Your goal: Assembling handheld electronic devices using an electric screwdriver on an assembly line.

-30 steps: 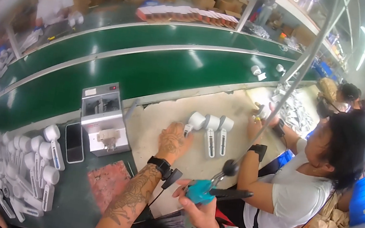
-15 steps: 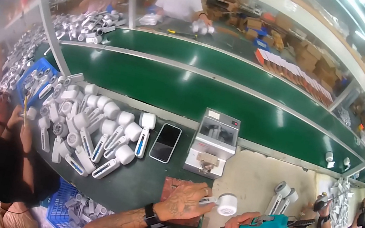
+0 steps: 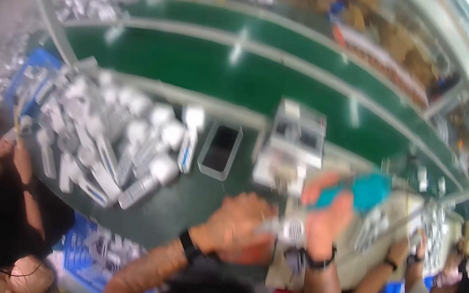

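Observation:
My left hand (image 3: 240,225) is closed on the handle of a white round-headed handheld device (image 3: 293,231); its grilled head points right. My right hand (image 3: 328,215) is wrapped round a teal electric screwdriver (image 3: 369,193), raised just beyond and right of that head. The tip of the screwdriver is blurred. Beyond my hands stands a small silver machine (image 3: 297,135) with a dark window. A phone (image 3: 221,149) with a pale edge lies left of the machine. Many similar white devices (image 3: 159,171) are heaped to the left of the phone.
A green conveyor (image 3: 193,62) runs across behind the bench. Below the bench on the left is a blue crate (image 3: 77,253) of parts. Co-workers sit at both sides; one person's hand (image 3: 397,251) is at the right. More white devices (image 3: 372,232) lie on the brown sheet.
My right hand has lifted the screwdriver up and away, its tool now above the device's head. My left hand still holds the device. The whole view has shifted and blurred.

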Motion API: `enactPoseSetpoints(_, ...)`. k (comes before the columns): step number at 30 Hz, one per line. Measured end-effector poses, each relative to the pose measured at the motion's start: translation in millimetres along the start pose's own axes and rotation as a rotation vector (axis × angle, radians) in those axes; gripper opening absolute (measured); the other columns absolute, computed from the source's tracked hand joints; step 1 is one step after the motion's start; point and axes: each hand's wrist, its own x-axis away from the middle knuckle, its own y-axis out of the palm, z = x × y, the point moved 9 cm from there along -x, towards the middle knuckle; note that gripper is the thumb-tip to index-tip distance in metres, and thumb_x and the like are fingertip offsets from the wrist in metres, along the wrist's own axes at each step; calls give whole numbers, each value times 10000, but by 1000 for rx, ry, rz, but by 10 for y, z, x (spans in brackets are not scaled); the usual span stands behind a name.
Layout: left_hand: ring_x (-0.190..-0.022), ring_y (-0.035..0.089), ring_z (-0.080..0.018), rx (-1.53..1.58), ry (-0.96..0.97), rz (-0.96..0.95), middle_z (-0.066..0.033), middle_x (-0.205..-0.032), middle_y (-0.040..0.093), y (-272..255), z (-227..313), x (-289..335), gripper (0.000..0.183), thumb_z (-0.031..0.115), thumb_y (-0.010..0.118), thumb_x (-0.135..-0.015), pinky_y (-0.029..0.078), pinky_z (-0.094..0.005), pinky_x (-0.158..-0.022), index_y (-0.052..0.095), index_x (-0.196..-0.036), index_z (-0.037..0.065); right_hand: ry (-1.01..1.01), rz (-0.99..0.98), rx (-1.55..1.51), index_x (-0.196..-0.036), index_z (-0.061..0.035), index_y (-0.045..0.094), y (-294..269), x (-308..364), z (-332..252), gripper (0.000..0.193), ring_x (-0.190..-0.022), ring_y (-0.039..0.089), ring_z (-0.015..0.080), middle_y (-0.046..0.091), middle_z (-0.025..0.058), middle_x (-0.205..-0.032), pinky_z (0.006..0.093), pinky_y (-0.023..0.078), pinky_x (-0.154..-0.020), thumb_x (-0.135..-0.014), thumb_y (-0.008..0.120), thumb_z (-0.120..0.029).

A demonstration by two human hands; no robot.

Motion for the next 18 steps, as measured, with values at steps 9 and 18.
enactPoseSetpoints(9, -964, 580, -277, 33, -168, -144, -70, -1019, 616, -14, -26, -78, 466, 314, 766, -821, 491, -403, -846, 656, -1194, 57, -180, -61, 186, -1053, 12, 552, 360, -300, 113, 603, -658, 575, 159, 577, 56, -732, 292, 471, -599, -976, 557, -586)
enactPoseSetpoints(18, -961, 578, -271, 20, -145, -142, -71, -1020, 614, 37, 27, -42, 474, 304, 770, -817, 496, -405, -855, 647, -1208, 64, -137, -118, 136, -1028, -2, 548, 323, -249, 300, 565, -631, 570, 159, 571, 56, -709, 295, 469, -573, -979, 571, -564)
